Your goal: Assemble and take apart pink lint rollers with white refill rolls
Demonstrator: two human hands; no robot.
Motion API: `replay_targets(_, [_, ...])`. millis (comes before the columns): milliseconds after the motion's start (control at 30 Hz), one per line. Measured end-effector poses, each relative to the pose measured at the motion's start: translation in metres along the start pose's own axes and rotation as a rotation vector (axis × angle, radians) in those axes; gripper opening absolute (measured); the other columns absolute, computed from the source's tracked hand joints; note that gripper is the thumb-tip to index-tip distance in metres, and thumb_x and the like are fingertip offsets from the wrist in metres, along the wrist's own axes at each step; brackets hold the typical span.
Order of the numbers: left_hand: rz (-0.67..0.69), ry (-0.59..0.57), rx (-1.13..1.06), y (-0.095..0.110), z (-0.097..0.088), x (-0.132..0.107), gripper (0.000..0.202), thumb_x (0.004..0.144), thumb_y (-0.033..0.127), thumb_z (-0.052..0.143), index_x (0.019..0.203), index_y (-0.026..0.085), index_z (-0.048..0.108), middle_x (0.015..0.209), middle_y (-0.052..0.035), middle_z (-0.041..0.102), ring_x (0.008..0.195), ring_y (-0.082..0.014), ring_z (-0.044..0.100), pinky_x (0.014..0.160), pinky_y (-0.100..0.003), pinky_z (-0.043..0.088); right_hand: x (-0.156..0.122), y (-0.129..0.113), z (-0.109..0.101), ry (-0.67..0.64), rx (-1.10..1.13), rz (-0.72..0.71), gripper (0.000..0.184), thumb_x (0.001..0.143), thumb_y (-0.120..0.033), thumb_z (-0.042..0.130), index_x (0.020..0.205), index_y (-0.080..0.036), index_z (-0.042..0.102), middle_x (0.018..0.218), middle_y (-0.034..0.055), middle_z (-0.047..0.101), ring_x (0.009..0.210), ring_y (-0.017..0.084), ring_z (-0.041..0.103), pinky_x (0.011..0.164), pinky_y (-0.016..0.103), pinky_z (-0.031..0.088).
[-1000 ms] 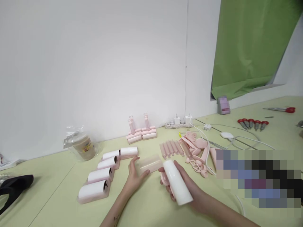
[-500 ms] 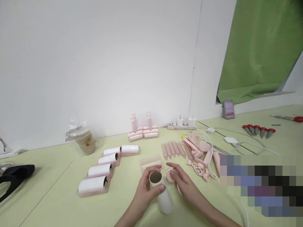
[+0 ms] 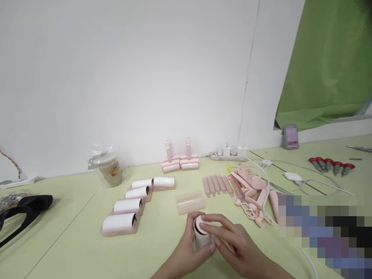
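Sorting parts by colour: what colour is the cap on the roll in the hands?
Pale pink, the cap on a white roll; the head view shows it.

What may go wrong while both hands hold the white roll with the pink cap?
1. The pink cap sits on the white roll under the right hand; pressed tilted, it may jam or pop off.
2. The left hand grips the roll; squeezing hard may dent it.
3. The translucent cover lies just behind; a slip may knock it.
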State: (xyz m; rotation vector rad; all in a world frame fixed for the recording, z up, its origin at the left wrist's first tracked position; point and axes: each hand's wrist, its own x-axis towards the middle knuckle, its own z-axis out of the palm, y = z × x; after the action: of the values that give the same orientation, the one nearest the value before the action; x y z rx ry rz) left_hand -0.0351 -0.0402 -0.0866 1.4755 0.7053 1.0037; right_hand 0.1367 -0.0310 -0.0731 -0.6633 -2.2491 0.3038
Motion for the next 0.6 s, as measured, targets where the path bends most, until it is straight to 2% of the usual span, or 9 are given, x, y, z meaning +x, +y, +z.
replay_targets(100, [0.008, -0.034, -0.122, 0.002, 0.001, -0.001, 0.045, 0.079, 0.049, 0.046, 0.113, 0.019, 0.038, 0.102, -0.0064, 0.050, 0.096, -0.0216, 0.048, 0.083, -0.034, 0.035, 0.000, -0.001, 0.000, -0.018, -0.027, -0.062, 0.045, 0.080, -0.008, 0.039, 0.121, -0.025, 0.045, 0.118, 0.0105, 0.054, 0.084, 0.014, 0.061, 0.063, 0.022, 0.048])
replay_targets(200, [-0.040, 0.088, -0.160, -0.001, 0.006, 0.001, 0.036, 0.087, 0.045, 0.032, 0.102, 0.017, 0.048, 0.094, -0.0055, 0.054, 0.091, -0.0198, 0.049, 0.081, -0.033, 0.035, 0.000, -0.005, 0.001, 0.001, -0.036, -0.107, 0.049, 0.078, -0.007, 0.041, 0.124, -0.024, 0.044, 0.116, 0.0105, 0.056, 0.095, 0.016, 0.059, 0.068, 0.022, 0.049])
replay_targets(267, [-0.034, 0.158, -0.141, -0.004, 0.009, 0.002, 0.036, 0.087, 0.043, 0.032, 0.090, 0.015, 0.054, 0.085, -0.0044, 0.055, 0.083, -0.0180, 0.050, 0.077, -0.031, 0.036, -0.001, -0.008, 0.001, 0.001, 0.039, -0.062, 0.047, 0.078, -0.009, 0.042, 0.122, -0.025, 0.048, 0.114, 0.0086, 0.058, 0.099, 0.019, 0.057, 0.074, 0.025, 0.048])
replay_targets(333, [-0.010, 0.175, -0.165, -0.006, 0.011, 0.004, 0.035, 0.083, 0.047, 0.040, 0.079, 0.015, 0.054, 0.075, -0.0027, 0.054, 0.073, -0.0161, 0.048, 0.069, -0.028, 0.036, 0.000, -0.010, 0.002, -0.010, 0.198, 0.077, 0.040, 0.079, -0.015, 0.045, 0.117, -0.028, 0.052, 0.110, 0.0067, 0.059, 0.094, 0.020, 0.058, 0.074, 0.027, 0.048])
replay_targets(400, [-0.023, 0.197, -0.228, -0.004, 0.013, 0.006, 0.034, 0.077, 0.048, 0.048, 0.074, 0.014, 0.054, 0.066, -0.0011, 0.052, 0.064, -0.0144, 0.047, 0.062, -0.026, 0.035, 0.003, -0.009, 0.002, 0.041, 0.450, 0.321, 0.033, 0.082, -0.025, 0.045, 0.113, -0.029, 0.053, 0.107, 0.0055, 0.059, 0.066, 0.015, 0.060, 0.056, 0.025, 0.047])
replay_targets(433, [-0.043, 0.223, -0.285, -0.002, 0.014, 0.009, 0.033, 0.076, 0.047, 0.051, 0.073, 0.014, 0.054, 0.063, -0.0009, 0.052, 0.062, -0.0142, 0.047, 0.060, -0.025, 0.035, 0.005, -0.006, 0.002, 0.110, 0.601, 0.451, 0.030, 0.082, -0.031, 0.044, 0.111, -0.029, 0.053, 0.102, 0.0048, 0.058, 0.051, 0.011, 0.054, 0.046, 0.023, 0.043])
replay_targets(500, [-0.113, 0.293, -0.482, 0.006, 0.016, 0.016, 0.030, 0.076, 0.044, 0.050, 0.069, 0.015, 0.054, 0.058, -0.0009, 0.052, 0.058, -0.0143, 0.048, 0.060, -0.026, 0.036, 0.010, -0.001, 0.000, 0.262, 0.904, 0.656, 0.027, 0.081, -0.038, 0.041, 0.100, -0.025, 0.054, 0.088, 0.0024, 0.055, 0.039, 0.006, 0.039, 0.039, 0.022, 0.036])
replay_targets(533, [-0.154, 0.329, -0.615, 0.011, 0.016, 0.022, 0.029, 0.076, 0.043, 0.048, 0.067, 0.015, 0.054, 0.057, -0.0010, 0.053, 0.057, -0.0146, 0.049, 0.060, -0.027, 0.037, 0.013, 0.003, -0.002, 0.321, 1.028, 0.701, 0.025, 0.078, -0.039, 0.042, 0.093, -0.023, 0.055, 0.080, 0.0012, 0.052, 0.040, 0.007, 0.036, 0.041, 0.023, 0.036])
replay_targets(600, [-0.216, 0.387, -0.878, 0.020, 0.017, 0.035, 0.027, 0.075, 0.041, 0.048, 0.065, 0.016, 0.053, 0.056, -0.0012, 0.053, 0.055, -0.0150, 0.050, 0.062, -0.030, 0.040, 0.016, 0.007, -0.008, 0.375, 1.152, 0.697, 0.020, 0.069, -0.034, 0.049, 0.083, -0.021, 0.055, 0.072, 0.0001, 0.047, 0.047, 0.010, 0.039, 0.049, 0.025, 0.040])
